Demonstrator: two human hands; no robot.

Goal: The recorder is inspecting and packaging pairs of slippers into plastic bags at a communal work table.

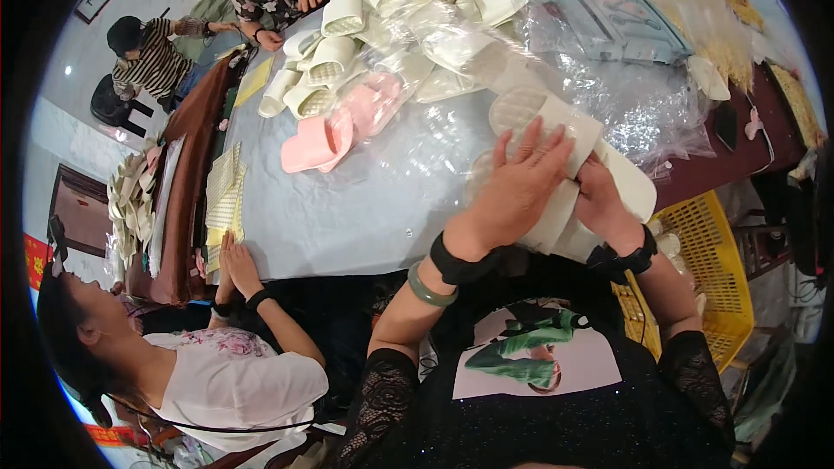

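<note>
A pair of cream slide slippers (627, 175) lies under my hands at the table's near right edge, one partly over the other. My left hand (512, 187) rests on the strap of the left one, with its fingers stretched out and spread. My right hand (605, 206) is closed round the side of the slippers near the strap; its fingertips are partly hidden. Clear plastic film (521, 69) touches the far toe end. Farther left on the table lie pink slippers (317, 142), one partly in clear plastic, beside a heap of cream slippers (333, 61).
Clear plastic bags (634, 113) and a blue flat package (625, 4) cover the table's right back. Below its right edge stands a yellow basket (717, 269) with slippers inside. A co-worker's joined hands (237, 267) are at the left edge near yellow sheets (224, 187). Other people stand behind.
</note>
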